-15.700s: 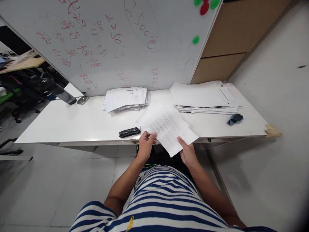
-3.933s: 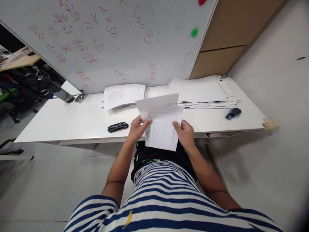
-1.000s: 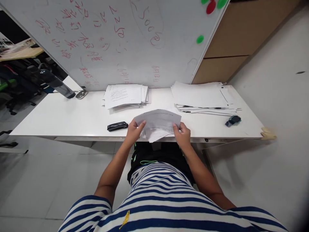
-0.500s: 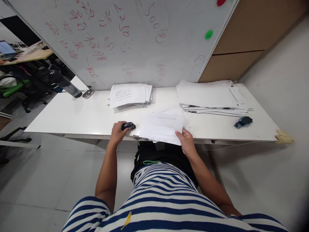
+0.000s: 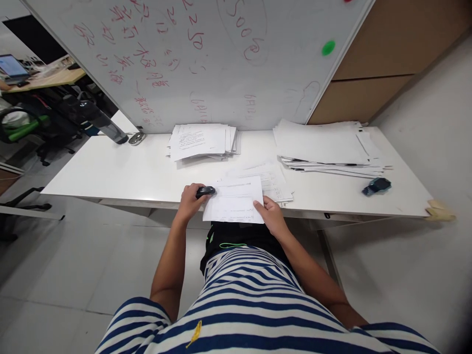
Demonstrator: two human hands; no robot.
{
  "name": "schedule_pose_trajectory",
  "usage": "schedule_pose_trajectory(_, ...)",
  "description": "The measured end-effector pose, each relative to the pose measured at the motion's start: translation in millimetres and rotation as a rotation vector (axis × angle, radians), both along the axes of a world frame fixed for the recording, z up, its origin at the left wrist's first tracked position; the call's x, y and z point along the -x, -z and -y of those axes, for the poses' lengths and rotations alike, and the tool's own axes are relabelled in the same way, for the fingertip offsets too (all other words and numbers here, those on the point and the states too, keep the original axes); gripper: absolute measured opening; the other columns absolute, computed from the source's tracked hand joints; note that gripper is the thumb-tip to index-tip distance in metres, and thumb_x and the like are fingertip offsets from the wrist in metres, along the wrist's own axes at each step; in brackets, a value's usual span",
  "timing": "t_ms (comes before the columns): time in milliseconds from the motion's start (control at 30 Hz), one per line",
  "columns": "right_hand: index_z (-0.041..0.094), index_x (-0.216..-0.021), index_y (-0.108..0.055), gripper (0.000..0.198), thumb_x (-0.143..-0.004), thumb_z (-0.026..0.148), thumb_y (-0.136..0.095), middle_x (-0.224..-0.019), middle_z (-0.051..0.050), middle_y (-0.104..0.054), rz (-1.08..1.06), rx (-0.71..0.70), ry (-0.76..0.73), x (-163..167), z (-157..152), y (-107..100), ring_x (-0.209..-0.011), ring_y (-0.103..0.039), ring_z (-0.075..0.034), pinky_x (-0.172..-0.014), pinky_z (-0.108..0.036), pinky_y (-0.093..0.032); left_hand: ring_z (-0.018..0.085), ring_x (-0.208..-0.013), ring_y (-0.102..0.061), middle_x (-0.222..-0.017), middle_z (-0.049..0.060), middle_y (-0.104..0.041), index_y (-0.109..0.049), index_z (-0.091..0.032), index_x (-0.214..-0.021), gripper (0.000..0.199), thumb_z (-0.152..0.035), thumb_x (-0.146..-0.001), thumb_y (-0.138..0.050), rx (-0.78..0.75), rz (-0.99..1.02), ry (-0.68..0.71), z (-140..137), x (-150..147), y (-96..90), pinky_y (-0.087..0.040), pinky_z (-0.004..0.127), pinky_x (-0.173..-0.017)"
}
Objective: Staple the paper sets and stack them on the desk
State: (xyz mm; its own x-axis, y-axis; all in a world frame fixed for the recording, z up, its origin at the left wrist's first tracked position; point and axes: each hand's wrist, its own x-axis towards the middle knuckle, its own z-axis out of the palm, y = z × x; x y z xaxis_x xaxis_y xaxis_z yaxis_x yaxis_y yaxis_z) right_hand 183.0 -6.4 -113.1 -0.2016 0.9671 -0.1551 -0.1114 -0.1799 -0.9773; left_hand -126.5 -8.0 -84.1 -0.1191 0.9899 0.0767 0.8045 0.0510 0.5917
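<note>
My left hand (image 5: 190, 202) is closed around a small black stapler (image 5: 205, 191), whose front end meets the upper left corner of a printed paper sheet (image 5: 234, 200). Whether the corner sits between the stapler's jaws, I cannot tell. At the sheet's right edge my right hand (image 5: 271, 214) pinches the paper, thumb on top. The sheet is held over the table's front edge. Behind it, more loose printed sheets (image 5: 273, 179) lie on the white table (image 5: 110, 169), partly covered.
At the back stand a paper stack (image 5: 201, 140) and a larger stack (image 5: 320, 142) to its right. A dark blue-black object (image 5: 376, 186) lies at the right. A dark bottle (image 5: 105, 125) and a silver item (image 5: 136, 138) are at the left. A whiteboard (image 5: 217, 83) rises behind.
My right hand has drawn the sheet left, off the loose papers, to the stapler. My left hand has moved slightly right with the stapler. The view has shifted a little.
</note>
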Motion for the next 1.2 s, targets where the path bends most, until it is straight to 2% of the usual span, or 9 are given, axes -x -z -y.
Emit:
schedule_pose_trajectory(133, 0.021, -0.112, -0.072, 0.043, -0.087, 0.056, -0.070, -0.118, -0.009, -0.078, 0.017, -0.009, -0.042, 7.1, 1.6, -2.0, -0.108, -0.073, -0.027, -0.094, -0.040, -0.057, 0.032, -0.122, -0.053, -0.122, 0.009, -0.067, -0.064, -0.027, -0.119, 0.039, -0.043, -0.085, -0.069, 0.115, -0.037, 0.025, 3.8, -6.4, -15.5, -0.043, 0.049, -0.105)
schedule_pose_trajectory(233, 0.020, -0.113, -0.071, 0.046, -0.086, 0.057, -0.070, -0.115, -0.009, -0.079, 0.022, 0.003, -0.050, 8.6, 2.9, -7.9, -0.105, -0.073, -0.028, -0.093, -0.040, -0.057, 0.032, -0.131, -0.052, -0.134, 0.006, -0.065, -0.063, -0.031, -0.123, 0.046, -0.055, -0.085, -0.069, 0.182, -0.017, 0.034, 2.1, -9.6, -38.6, -0.020, 0.060, -0.123)
schedule_pose_trajectory(300, 0.021, -0.114, -0.070, 0.047, -0.086, 0.058, -0.070, -0.111, -0.009, -0.079, 0.034, 0.018, -0.062, 7.9, 3.5, -12.3, -0.101, -0.074, -0.028, -0.091, -0.041, -0.058, 0.031, -0.134, -0.053, -0.140, 0.003, -0.063, -0.062, -0.032, -0.123, 0.043, -0.061, -0.092, -0.057, 0.140, 0.028, -0.011, -5.6, -11.4, -53.5, -0.004, 0.062, -0.126)
schedule_pose_trajectory(400, 0.022, -0.115, -0.070, 0.046, -0.086, 0.058, -0.069, -0.106, -0.008, -0.079, 0.061, 0.028, -0.068, 6.8, 3.0, -15.1, -0.093, -0.074, -0.027, -0.088, -0.041, -0.059, 0.028, -0.131, -0.056, -0.139, 0.003, -0.065, -0.062, -0.031, -0.119, 0.042, -0.062, -0.099, -0.041, 0.037, 0.057, -0.103, -27.5, -17.4, -64.1, -0.003, 0.061, -0.127)
schedule_pose_trajectory(533, 0.023, -0.116, -0.069, 0.044, -0.087, 0.057, -0.069, -0.104, -0.008, -0.079, 0.043, 0.019, -0.059, 8.5, 1.5, -12.3, -0.086, -0.073, -0.026, -0.086, -0.042, -0.059, 0.032, -0.141, -0.048, -0.140, 0.007, -0.064, -0.063, -0.029, -0.121, 0.045, -0.057, -0.102, -0.032, 0.037, -0.065, -0.159, -56.5, -37.3, -48.9, -0.007, 0.065, -0.126)
schedule_pose_trajectory(767, 0.022, -0.115, -0.069, 0.043, -0.087, 0.054, -0.068, -0.116, -0.009, -0.078, 0.062, 0.006, -0.049, 15.8, 5.1, -12.9, -0.107, -0.072, -0.029, -0.094, -0.042, -0.057, 0.038, -0.161, 0.002, -0.169, 0.015, -0.029, -0.052, -0.022, -0.143, 0.056, -0.054, -0.099, -0.036, 0.045, -0.402, -0.239, -61.3, -64.1, -16.6, 0.007, 0.069, -0.125)
schedule_pose_trajectory(900, 0.021, -0.116, -0.070, 0.042, -0.089, 0.053, -0.064, -0.116, -0.009, -0.077, 0.174, -0.002, -0.053, 14.4, 6.8, -11.6, -0.111, -0.070, -0.030, -0.098, -0.044, -0.055, 0.039, -0.160, -0.009, -0.165, 0.015, -0.038, -0.058, -0.023, -0.135, 0.053, -0.056, -0.097, -0.045, 0.032, -0.297, -0.224, -62.6, -55.2, -19.2, -0.003, 0.068, -0.126)
schedule_pose_trajectory(1067, 0.024, -0.112, -0.074, 0.036, -0.089, 0.049, -0.064, -0.114, -0.007, -0.079, 0.260, -0.009, -0.084, 11.7, 3.0, -15.5, -0.111, -0.070, -0.031, -0.098, -0.046, -0.055, 0.028, -0.138, -0.052, -0.136, 0.012, -0.065, -0.061, -0.024, -0.127, 0.045, -0.048, -0.104, -0.030, -0.314, -0.007, -0.206, -42.6, -34.7, -18.9, -0.035, 0.049, -0.118)
schedule_pose_trajectory(1200, 0.022, -0.104, -0.078, 0.038, -0.083, 0.052, -0.071, -0.102, -0.007, -0.081, 0.189, 0.053, -0.129, 5.4, -9.9, -27.0, -0.100, -0.073, -0.031, -0.093, -0.047, -0.057, 0.027, -0.109, -0.064, -0.103, 0.010, -0.073, -0.067, -0.024, -0.099, 0.042, -0.050, -0.102, -0.034, -0.237, -0.178, -0.078, -18.9, -15.2, -0.1, -0.042, 0.044, -0.104)
